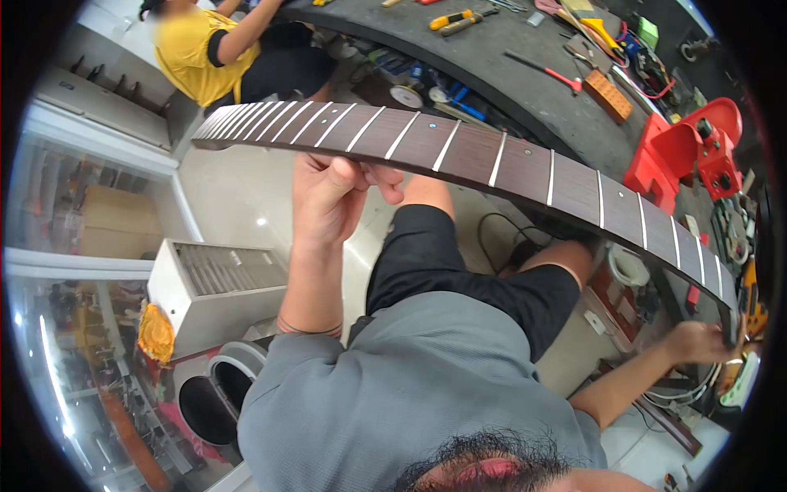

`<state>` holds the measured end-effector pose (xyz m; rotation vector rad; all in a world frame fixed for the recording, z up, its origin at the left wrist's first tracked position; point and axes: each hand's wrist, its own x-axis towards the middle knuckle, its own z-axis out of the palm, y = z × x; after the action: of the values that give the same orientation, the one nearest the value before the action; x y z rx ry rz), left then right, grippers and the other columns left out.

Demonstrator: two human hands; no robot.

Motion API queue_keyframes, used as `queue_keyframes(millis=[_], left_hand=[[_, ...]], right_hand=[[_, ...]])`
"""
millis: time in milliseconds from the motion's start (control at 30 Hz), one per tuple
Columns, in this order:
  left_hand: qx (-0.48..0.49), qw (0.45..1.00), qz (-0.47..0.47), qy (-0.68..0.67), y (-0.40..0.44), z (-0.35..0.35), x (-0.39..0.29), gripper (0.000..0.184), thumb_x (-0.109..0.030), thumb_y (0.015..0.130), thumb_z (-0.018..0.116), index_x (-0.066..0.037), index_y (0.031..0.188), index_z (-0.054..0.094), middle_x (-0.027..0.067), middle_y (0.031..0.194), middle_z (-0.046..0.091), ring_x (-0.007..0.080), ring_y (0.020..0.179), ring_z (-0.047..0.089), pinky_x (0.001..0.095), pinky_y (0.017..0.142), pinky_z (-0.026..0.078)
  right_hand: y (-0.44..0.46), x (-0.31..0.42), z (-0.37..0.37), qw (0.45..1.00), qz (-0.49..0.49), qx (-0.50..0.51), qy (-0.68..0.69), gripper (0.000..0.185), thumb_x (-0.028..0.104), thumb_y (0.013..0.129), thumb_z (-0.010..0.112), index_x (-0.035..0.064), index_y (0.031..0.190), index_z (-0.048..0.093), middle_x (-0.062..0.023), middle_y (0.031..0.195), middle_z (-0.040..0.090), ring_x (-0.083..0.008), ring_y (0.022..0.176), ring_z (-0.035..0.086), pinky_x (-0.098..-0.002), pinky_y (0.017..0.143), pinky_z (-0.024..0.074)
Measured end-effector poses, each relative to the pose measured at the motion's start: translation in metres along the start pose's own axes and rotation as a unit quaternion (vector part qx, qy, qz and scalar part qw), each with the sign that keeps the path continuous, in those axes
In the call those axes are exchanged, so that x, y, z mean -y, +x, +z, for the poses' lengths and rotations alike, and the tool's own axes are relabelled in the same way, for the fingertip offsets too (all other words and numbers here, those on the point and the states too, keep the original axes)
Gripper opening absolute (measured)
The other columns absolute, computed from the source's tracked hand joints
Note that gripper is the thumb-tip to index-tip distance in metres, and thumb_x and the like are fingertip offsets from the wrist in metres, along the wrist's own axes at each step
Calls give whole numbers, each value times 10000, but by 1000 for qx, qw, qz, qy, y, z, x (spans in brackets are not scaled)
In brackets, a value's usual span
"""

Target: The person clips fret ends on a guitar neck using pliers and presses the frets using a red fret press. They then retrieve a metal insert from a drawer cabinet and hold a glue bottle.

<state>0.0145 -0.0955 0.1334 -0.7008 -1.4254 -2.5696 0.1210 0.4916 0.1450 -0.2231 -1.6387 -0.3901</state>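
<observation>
A guitar neck (469, 153) with a dark fretboard, pale metal frets and small dot inlays stretches across the upper view, curved by the lens. My left hand (332, 193) supports it from underneath, left of its middle, with the thumb and fingers closed against its underside. At the far right, my right hand (701, 343) is closed around the narrow end of the neck; some of its fingers are hidden. The neck is held in the air over my lap, its wide end toward the upper left.
Ahead is a dark workbench (492, 82) with a red vise (684, 152), an orange perforated block (607, 98), screwdrivers (459, 20) and a red-handled tool (566, 80). A person in a yellow shirt (190, 49) sits upper left. A white slatted box (221, 279) and glass doors (90, 205) stand left.
</observation>
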Motion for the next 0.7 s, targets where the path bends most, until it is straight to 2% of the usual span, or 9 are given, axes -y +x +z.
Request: queue_keyframes(millis=[67,167,200,300,400,433,467,567,700], left_hand=[[17,1000,4,-15,1,11,5,500,-322,980,870,116,1184,744,256,963,813,322,763,815,403,695,683],[26,997,-37,61,-1,23,9,712,-417,948,899,106,1370,663,258,1052,792,338,779,803,410,651,672],[36,999,-35,-21,3,35,9,434,-173,935,902,137,1183,728,270,952,803,340,814,827,431,728,697],[52,996,-68,-27,4,46,19,430,-99,924,900,134,1215,686,263,962,804,345,816,826,430,737,701],[47,996,-69,-31,5,66,26,468,-42,868,945,40,1175,602,222,949,786,301,830,820,393,732,693],[45,997,-61,-22,4,70,29,487,-45,857,958,17,1166,587,212,946,782,283,833,818,376,731,688],[36,996,-60,53,1,69,37,559,-140,790,1037,-23,1110,593,141,951,764,203,848,784,321,737,638],[90,936,77,331,0,71,45,646,-236,715,1089,-34,1107,617,66,976,738,158,866,730,301,757,587],[71,935,76,340,-4,95,50,743,-546,636,1041,-50,1033,656,-5,988,652,120,869,659,301,759,535]], right_hand=[[-16,10,8,985,82,5,154,317,102,1129,531,-69,1390,583,-198,1458,603,-329,1280,646,-466,1102,521],[-43,25,12,942,185,17,280,392,115,1130,548,-78,1471,546,-211,1530,557,-348,1370,602,-469,1162,489],[-52,29,13,926,214,20,309,419,119,1131,554,-80,1498,534,-216,1555,542,-354,1400,587,-469,1182,478],[-86,32,13,801,328,-9,500,504,91,1098,574,-64,1571,493,-209,1608,498,-324,1461,544,-458,1228,442],[-124,36,-2,813,436,70,379,555,-72,971,515,-57,1525,532,-172,1575,528,-276,1459,531,-431,1260,376],[-135,37,-7,840,438,105,302,514,-57,1003,536,-52,1518,523,-163,1547,548,-273,1442,533,-423,1253,374],[-147,38,-11,831,462,119,286,507,-43,1023,544,-42,1529,505,-161,1534,554,-272,1422,545,-416,1231,396],[-180,36,-17,795,521,145,276,502,-11,1074,560,-10,1562,447,-165,1502,565,-266,1366,583,-399,1160,463],[-207,29,-19,766,559,186,258,590,-54,1060,556,-7,1617,370,-156,1542,506,-257,1289,628,-378,1077,539]])
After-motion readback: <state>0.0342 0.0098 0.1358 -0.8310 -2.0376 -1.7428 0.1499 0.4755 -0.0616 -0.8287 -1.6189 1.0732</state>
